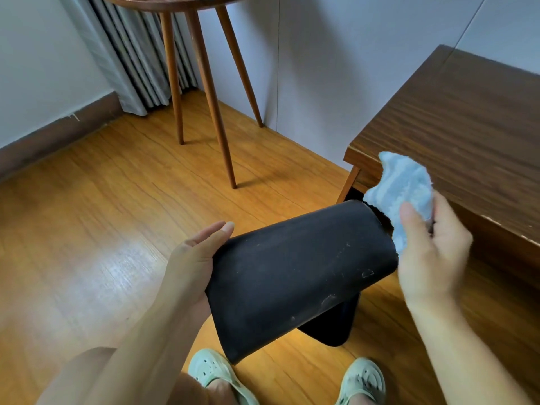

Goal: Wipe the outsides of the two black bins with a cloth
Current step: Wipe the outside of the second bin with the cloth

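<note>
A black bin (295, 276) lies tipped on its side in the air above the floor, its dusty flat side facing up. My left hand (193, 264) grips its left end. My right hand (429, 252) holds a crumpled light blue cloth (403, 191) just off the bin's upper right end; whether the cloth touches the bin I cannot tell. Under the held bin, a second black bin (333, 325) stands on the floor, mostly hidden.
A dark wooden table (455, 121) fills the right side, its edge close to the cloth. A round wooden side table's three legs (210, 92) stand at the back by a grey curtain (128, 54). My feet in pale green clogs (213, 372) rest on the wooden floor (87, 229).
</note>
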The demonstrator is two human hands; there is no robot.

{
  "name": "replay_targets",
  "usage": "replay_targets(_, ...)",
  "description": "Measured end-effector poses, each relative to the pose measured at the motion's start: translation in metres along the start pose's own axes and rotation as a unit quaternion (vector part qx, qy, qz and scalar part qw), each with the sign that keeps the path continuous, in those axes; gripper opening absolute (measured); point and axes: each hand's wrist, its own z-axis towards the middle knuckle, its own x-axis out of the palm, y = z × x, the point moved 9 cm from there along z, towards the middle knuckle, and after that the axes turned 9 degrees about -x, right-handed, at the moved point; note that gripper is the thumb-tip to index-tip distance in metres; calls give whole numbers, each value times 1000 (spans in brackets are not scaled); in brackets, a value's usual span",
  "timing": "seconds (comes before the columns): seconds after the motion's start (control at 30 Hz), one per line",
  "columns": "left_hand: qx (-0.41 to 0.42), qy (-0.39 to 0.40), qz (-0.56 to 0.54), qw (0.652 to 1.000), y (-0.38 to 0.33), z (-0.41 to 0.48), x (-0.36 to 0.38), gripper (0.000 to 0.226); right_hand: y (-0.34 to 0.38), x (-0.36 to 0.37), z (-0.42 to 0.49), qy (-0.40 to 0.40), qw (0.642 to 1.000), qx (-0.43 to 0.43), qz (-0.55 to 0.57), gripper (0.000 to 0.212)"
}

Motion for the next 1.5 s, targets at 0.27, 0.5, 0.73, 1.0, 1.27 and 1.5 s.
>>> replay_targets(0.27, -57, -2, -82, 995, 3, -2, -2, 23, 32, -10, -17, -44, 992, -118, 23, 16)
replay_targets(0.5, -22, -33, -101, 994, -14, 1, -18, 19, -8, 6, -10, 37, 929, 217, 297, 35)
replay_targets(0.73, -2, -50, -116, 992, -16, 5, -25, 39, -6, 45, -20, 263, 907, 271, 186, 31)
replay_targets(1.0, -34, -13, -109, 993, -3, 0, -7, 23, -1, 57, -32, 387, 888, 206, 136, 25)
replay_targets(1.27, -3, -22, -106, 994, -2, 2, -6, 33, 7, 38, -14, 208, 962, -39, -171, 39)
replay_targets(1.5, 17, -19, -75, 997, -5, -6, -1, 40, -42, 40, -21, 204, 967, 153, -23, 17)
